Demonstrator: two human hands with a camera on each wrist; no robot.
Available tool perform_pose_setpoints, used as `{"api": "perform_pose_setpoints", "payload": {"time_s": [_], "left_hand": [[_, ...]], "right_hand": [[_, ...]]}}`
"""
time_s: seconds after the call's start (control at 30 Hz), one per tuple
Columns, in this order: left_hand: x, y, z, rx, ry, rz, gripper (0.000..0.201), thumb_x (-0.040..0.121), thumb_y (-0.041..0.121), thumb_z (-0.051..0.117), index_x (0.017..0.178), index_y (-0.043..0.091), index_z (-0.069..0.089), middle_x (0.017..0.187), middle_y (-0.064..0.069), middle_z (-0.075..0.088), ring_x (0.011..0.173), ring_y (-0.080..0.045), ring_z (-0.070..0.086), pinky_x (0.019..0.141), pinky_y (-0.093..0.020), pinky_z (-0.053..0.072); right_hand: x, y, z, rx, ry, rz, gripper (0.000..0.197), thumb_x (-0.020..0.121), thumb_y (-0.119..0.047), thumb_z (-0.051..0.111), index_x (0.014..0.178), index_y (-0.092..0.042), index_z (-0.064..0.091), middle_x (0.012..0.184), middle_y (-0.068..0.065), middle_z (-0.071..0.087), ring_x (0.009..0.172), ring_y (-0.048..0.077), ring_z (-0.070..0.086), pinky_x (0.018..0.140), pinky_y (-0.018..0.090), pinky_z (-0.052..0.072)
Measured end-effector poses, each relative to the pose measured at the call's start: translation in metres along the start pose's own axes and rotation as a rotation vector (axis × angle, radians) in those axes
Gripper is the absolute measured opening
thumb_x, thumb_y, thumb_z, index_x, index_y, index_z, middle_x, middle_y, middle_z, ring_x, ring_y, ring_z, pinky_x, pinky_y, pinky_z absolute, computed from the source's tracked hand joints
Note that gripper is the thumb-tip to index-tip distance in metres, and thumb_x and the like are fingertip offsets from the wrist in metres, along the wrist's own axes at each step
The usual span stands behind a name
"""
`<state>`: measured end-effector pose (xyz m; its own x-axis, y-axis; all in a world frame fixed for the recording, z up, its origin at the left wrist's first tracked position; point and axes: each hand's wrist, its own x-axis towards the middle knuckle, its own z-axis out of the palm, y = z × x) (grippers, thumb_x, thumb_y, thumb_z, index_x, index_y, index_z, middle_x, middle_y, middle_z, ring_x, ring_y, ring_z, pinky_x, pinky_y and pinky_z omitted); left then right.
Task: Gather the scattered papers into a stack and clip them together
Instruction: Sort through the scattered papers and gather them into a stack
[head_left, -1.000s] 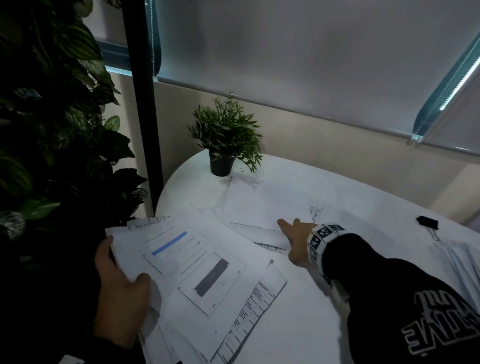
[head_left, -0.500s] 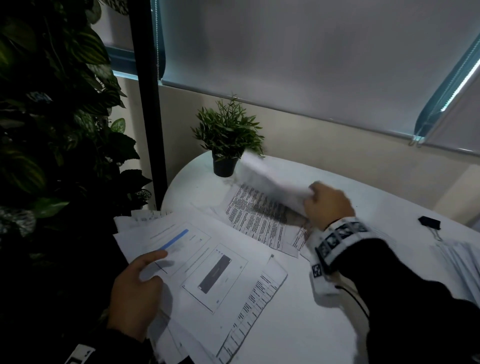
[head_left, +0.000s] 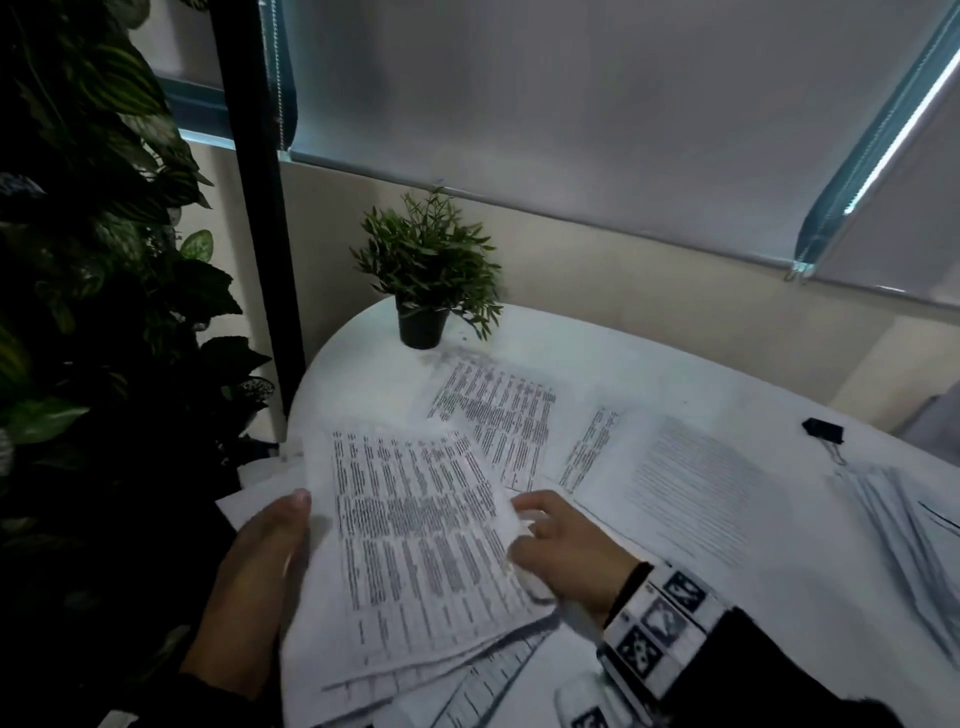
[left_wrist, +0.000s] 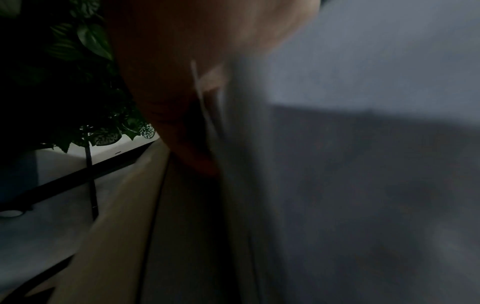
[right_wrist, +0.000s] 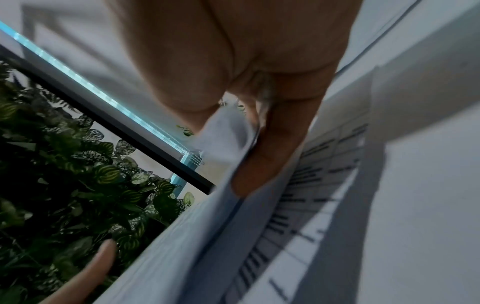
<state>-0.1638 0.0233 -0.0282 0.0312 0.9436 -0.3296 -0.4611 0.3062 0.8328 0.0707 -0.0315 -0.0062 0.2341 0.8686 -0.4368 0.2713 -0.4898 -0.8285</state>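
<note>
Since half a second before, when it lifted the printed sheet (head_left: 421, 525) near the potted plant (head_left: 427, 270), the right hand (head_left: 566, 551) had laid it on the stack (head_left: 467, 670), still pinching its edge. With the left hand (head_left: 249, 587) gripping the stack's left edge at the table's (head_left: 779, 597) near-left, more loose papers (head_left: 696, 483) and the binder clip (head_left: 822, 430) still waited

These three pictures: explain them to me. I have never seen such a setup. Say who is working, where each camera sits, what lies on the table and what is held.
No machine here: a person works with two bare hands. The wide picture comes from a camera on the head; the two blurry ones come from cameras strapped to the wrists, looking along the fingers. The left hand holds the bundle of printed papers at its left edge, and the right hand pinches a sheet at its right edge. More loose sheets lie on the white table, with a black binder clip at the far right and a small potted plant at the back.
</note>
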Motion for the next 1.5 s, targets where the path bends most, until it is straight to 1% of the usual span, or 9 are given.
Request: {"api": "perform_pose_setpoints", "payload": {"time_s": [0.2,0.3,0.4,0.53,0.77,0.87,1.13,1.3,1.5], "left_hand": [[-0.003,-0.005,0.002,0.251,0.082,0.226,0.078,0.078,-0.026,0.054,0.141,0.015,0.034,0.136,-0.008,0.04,0.12,-0.028,0.046,0.091,-0.034,0.04],[-0.001,-0.006,-0.002,0.319,-0.043,0.226,0.065,0.081,-0.023,0.053,0.124,0.026,0.049,0.13,0.001,0.045,0.108,-0.025,0.056,0.08,-0.024,0.05],[0.003,-0.006,-0.008,0.429,-0.16,0.313,0.069,0.078,-0.021,0.059,0.103,0.044,0.056,0.136,-0.003,0.05,0.12,-0.03,0.054,0.098,-0.04,0.043],[-0.014,0.017,0.009,0.423,-0.202,0.576,0.088,0.075,-0.02,0.062,0.124,0.048,0.035,0.132,0.026,0.042,0.122,0.006,0.046,0.103,-0.03,0.037],[-0.051,0.072,0.029,0.342,-0.258,0.921,0.068,0.086,0.019,0.06,0.139,-0.007,0.026,0.133,-0.007,0.054,0.122,-0.011,0.055,0.101,-0.017,0.042],[-0.051,0.078,0.028,0.334,-0.28,0.847,0.063,0.087,0.018,0.065,0.137,0.011,0.028,0.128,0.002,0.058,0.121,-0.007,0.055,0.099,-0.017,0.044],[-0.038,0.046,0.024,0.424,-0.3,0.617,0.054,0.083,0.015,0.057,0.135,0.016,0.043,0.123,0.011,0.064,0.113,0.001,0.059,0.093,-0.017,0.049],[-0.036,0.045,0.026,0.345,-0.112,0.672,0.033,0.092,0.002,0.053,0.124,0.005,0.055,0.104,-0.003,0.071,0.094,-0.007,0.068,0.075,-0.016,0.056],[0.015,0.028,-0.015,0.53,0.086,0.484,0.062,0.084,-0.007,0.061,0.135,0.02,0.041,0.134,-0.008,0.054,0.12,-0.036,0.054,0.097,-0.058,0.042]], "right_hand": [[-0.015,-0.015,-0.041,-0.351,-0.032,-0.007,0.026,0.087,-0.02,0.06,0.112,-0.017,0.055,0.078,0.001,0.062,0.065,0.017,0.057,0.066,0.03,0.049],[-0.017,-0.016,-0.059,-0.392,0.153,-0.069,0.036,0.089,-0.035,0.058,0.121,-0.019,0.052,0.097,0.005,0.067,0.085,0.022,0.064,0.086,0.037,0.052],[-0.024,-0.011,-0.05,-0.473,0.042,-0.026,0.07,0.087,-0.056,0.052,0.143,-0.02,0.029,0.13,0.005,0.055,0.108,0.017,0.057,0.093,0.029,0.042],[-0.028,-0.007,-0.035,-0.087,-0.086,-0.204,0.093,0.077,-0.038,0.071,0.147,-0.023,0.011,0.135,-0.003,0.05,0.112,0.01,0.057,0.09,0.022,0.045],[-0.055,-0.04,-0.024,0.291,0.232,-0.684,0.042,0.077,-0.025,0.066,0.117,-0.03,0.055,0.113,-0.02,0.067,0.107,-0.001,0.061,0.084,0.012,0.049],[-0.06,-0.042,-0.02,0.298,0.335,-0.753,0.046,0.075,-0.031,0.071,0.115,-0.041,0.049,0.111,-0.03,0.063,0.109,-0.009,0.056,0.086,0.005,0.043],[-0.057,-0.038,0.003,0.255,0.267,-0.631,0.044,0.088,-0.002,0.058,0.125,-0.015,0.038,0.108,-0.013,0.059,0.093,-0.016,0.057,0.084,0.008,0.046],[-0.055,-0.047,-0.004,0.222,0.109,-0.597,0.053,0.079,-0.009,0.052,0.121,-0.037,0.035,0.117,-0.005,0.054,0.098,-0.001,0.058,0.089,0.027,0.049],[-0.004,-0.019,-0.094,-1.034,0.186,0.123,0.097,0.068,-0.04,0.057,0.149,-0.022,0.006,0.142,0.013,0.037,0.129,0.031,0.039,0.099,0.041,0.041]]}}
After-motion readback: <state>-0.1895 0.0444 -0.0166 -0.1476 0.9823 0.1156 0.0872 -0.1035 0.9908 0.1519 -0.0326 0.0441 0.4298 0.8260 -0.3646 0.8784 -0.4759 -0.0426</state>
